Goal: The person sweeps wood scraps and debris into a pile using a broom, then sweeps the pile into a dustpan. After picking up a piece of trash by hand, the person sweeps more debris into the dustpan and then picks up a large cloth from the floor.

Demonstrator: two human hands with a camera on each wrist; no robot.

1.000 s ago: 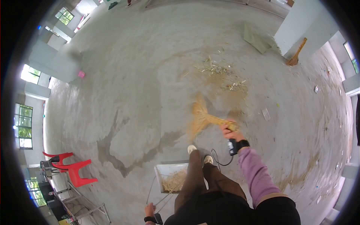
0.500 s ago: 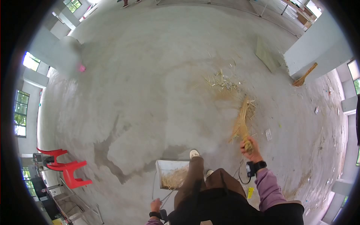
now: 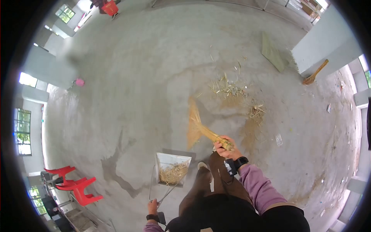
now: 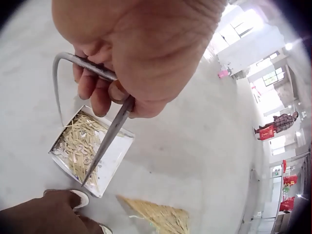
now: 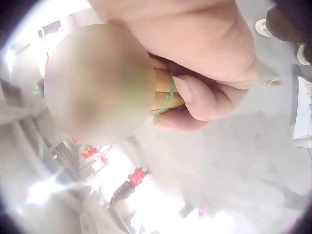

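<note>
My right hand grips the thick bound handle of a straw broom, whose fanned bristles spread over the floor ahead of my feet. Up close in the right wrist view, fingers curl round the handle beside a green tie; a blurred round patch covers part of it. Low on the left, my left hand holds the bent metal handle of a white dustpan. Straw bits lie inside the pan. Loose straw and a smaller clump lie beyond the broom.
Another broom leans by a pillar, near a flat greenish sheet. Red chairs stand at the left beside a metal frame. Far off, a person carries a red bag. Brown dust streaks the floor at right.
The broom swung right to the smaller straw clump half a second ago and is now back at the left. The dustpan shows more fully beside my leg. A person with a red bag has come into view.
</note>
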